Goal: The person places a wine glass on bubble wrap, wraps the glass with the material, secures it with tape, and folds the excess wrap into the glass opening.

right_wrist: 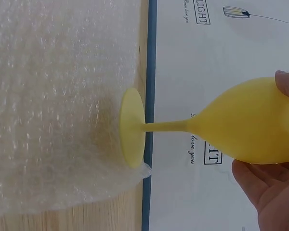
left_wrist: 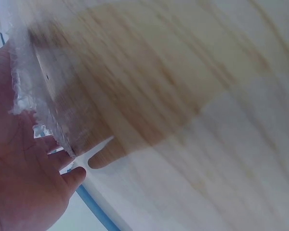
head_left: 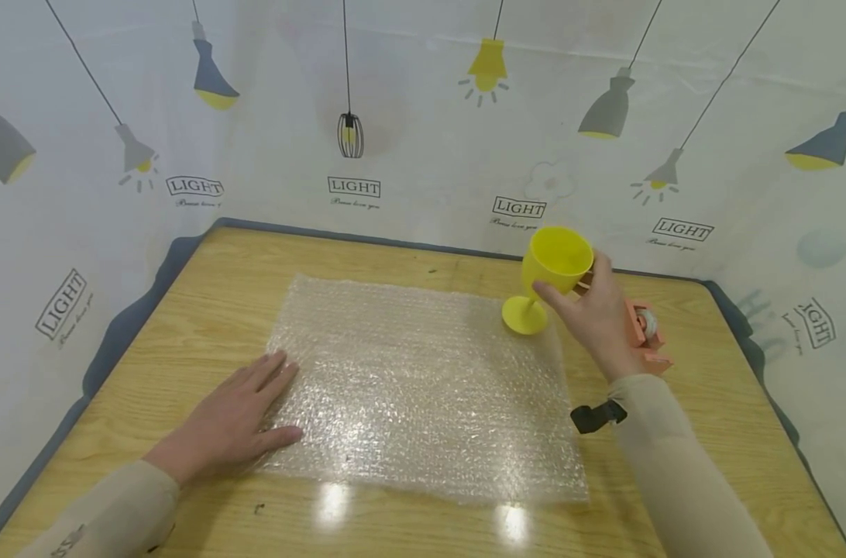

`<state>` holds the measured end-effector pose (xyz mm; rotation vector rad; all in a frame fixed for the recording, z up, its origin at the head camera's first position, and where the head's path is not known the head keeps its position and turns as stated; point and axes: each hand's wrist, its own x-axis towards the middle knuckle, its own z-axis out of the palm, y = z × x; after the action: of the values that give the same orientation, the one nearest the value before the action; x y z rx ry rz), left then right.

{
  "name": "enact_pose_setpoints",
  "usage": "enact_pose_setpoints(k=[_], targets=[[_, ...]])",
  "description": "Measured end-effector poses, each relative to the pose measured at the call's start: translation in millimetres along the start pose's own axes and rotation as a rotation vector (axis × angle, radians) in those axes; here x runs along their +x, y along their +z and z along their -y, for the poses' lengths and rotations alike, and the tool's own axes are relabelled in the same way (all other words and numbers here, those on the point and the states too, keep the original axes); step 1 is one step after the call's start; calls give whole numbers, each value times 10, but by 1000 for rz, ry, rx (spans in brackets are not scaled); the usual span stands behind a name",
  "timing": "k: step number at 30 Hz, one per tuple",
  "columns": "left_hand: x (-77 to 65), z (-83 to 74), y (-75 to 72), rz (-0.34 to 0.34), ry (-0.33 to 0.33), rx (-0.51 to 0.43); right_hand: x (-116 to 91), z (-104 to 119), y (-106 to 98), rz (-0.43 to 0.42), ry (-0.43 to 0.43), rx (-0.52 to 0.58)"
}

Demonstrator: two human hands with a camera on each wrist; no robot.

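Observation:
A yellow plastic goblet (head_left: 543, 279) stands upright over the far right corner of a clear bubble wrap sheet (head_left: 423, 395). My right hand (head_left: 600, 314) grips its bowl from the right, thumb on the near side. In the right wrist view the goblet (right_wrist: 250, 122) shows its thin stem and round foot close over the bubble wrap (right_wrist: 62, 106). My left hand (head_left: 231, 415) lies with fingers extended on the left edge of the sheet. The left wrist view shows that hand (left_wrist: 29, 168) beside the crinkled wrap edge (left_wrist: 26, 72).
An orange tape dispenser (head_left: 649, 333) with a roll of tape stands behind my right hand, partly hidden by it. The wooden table (head_left: 207, 302) meets a lamp-printed cloth wall (head_left: 423, 155) at the back and sides.

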<state>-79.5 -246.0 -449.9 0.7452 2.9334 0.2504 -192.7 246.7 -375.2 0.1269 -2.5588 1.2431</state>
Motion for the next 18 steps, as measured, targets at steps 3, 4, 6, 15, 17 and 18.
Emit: enact_pose_setpoints(k=[3,4,6,15,17,18], targets=[[11,-8,-4,4,-2,-1,-19,0,24,-5,-12,-9],[15,-8,-3,3,-2,0,-27,2,31,-4,-13,-10],[25,-8,0,0,2,1,-43,8,44,-3,-13,-3],[60,-6,18,4,13,-16,-85,72,111,20,-18,36],[81,-10,22,4,16,-11,-92,79,129,24,-25,44],[91,-13,26,5,16,-9,-94,79,139,26,-29,45]])
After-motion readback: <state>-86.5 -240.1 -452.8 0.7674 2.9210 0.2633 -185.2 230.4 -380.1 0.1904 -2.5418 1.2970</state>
